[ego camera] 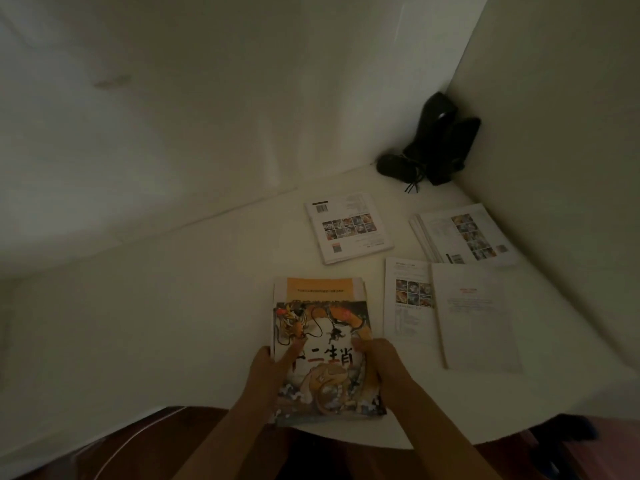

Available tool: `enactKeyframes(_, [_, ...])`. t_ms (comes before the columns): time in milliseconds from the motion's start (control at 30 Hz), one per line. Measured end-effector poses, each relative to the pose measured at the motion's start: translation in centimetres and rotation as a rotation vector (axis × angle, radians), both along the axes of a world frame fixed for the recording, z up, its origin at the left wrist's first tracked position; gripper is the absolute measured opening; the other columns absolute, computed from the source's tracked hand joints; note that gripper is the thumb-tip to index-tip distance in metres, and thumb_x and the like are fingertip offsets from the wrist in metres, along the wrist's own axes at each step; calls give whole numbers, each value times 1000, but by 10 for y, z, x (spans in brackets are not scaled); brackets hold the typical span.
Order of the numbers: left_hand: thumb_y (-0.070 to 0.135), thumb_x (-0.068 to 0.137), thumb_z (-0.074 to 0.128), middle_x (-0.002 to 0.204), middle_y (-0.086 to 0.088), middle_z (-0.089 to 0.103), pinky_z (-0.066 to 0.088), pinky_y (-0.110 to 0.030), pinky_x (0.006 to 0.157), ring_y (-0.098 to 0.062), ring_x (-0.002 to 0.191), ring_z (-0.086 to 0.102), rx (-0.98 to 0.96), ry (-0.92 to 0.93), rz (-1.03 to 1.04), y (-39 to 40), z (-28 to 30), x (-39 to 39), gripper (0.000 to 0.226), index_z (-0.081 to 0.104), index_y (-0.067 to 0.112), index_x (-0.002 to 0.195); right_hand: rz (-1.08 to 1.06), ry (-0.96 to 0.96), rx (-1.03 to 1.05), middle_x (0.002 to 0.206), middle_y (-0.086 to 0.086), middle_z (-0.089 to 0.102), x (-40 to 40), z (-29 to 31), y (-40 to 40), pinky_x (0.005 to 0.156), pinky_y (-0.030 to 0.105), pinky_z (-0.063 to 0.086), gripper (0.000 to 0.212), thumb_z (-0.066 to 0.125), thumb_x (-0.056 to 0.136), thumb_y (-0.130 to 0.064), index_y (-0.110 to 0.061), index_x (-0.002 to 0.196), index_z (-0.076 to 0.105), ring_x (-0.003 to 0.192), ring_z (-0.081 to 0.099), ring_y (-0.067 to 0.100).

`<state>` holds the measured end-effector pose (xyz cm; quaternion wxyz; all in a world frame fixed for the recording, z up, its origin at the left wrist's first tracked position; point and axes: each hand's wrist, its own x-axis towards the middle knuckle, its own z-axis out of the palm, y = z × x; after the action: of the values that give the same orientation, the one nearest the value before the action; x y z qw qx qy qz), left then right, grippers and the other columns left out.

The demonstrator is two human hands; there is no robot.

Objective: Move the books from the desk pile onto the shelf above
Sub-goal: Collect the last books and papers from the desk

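Dim light, head view. Nearest me: both hands on the pile at the desk's front edge. My left hand (272, 367) grips the left side of the top book (325, 355), thumb laid across the cover; the fingers below are hidden, so I cannot tell how they curl. My right hand (372, 358) grips the right side the same way, thumb on top. The top book has a painted cover with big black characters. It sits askew on the rest of the pile (318, 289), whose orange-banded cover shows beyond it.

Risk: the pile's near end overhangs the desk (173, 323) edge. If I lift only the top book, the ones beneath could slide off towards me. If I take several, thin glossy covers may slip apart.

Further right lie loose white sheets (478, 313) overlapping a booklet (408, 299). Beyond: one booklet face down (348, 228), another small stack (464, 235). Far corner: a dark object (433, 143), unclear what.

The shelf is not in view.
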<state>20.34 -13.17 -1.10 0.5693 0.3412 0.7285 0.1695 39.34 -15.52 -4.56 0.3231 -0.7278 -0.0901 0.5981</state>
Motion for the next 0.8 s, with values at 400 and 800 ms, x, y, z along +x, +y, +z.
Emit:
enactKeyframes(400, [31, 82, 69, 66, -3, 56, 43, -17, 49, -18, 63, 54, 540, 55, 296, -95, 135, -47, 28, 53, 12, 70, 328, 91, 443, 108, 19, 64, -52, 131, -31, 82, 51, 55, 55, 73, 75, -41, -2, 111, 58, 93, 65, 34])
enactKeyframes(800, [38, 79, 70, 71, 1, 67, 49, -17, 48, -3, 55, 64, 1123, 95, 538, -137, 368, -142, 26, 62, 14, 85, 515, 245, 1096, 89, 13, 67, -166, 394, -24, 73, 43, 56, 28, 63, 88, -12, 1, 113, 59, 73, 66, 27])
